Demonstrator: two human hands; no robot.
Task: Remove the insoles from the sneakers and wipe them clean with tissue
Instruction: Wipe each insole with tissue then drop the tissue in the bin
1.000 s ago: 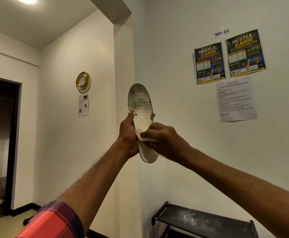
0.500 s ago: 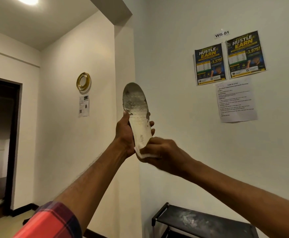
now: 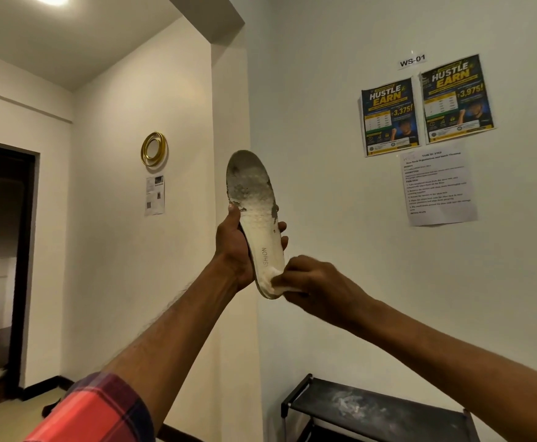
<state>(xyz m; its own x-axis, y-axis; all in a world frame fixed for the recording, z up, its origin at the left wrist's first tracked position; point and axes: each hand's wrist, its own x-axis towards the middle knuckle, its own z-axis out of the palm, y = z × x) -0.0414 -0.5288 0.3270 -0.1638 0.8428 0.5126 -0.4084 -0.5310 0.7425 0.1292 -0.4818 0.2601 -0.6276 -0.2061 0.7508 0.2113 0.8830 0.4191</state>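
Wrapped around the middle of the insole, the left hand holds it upright in the air before the wall corner, thumb on the near edge and fingertips showing past the far edge. Grey dirt covers the toe end at top; the heel end is paler. At the heel, the right hand pinches a white tissue against the insole. Below right, 1 black shoe rack stands against the wall, dusty on top.
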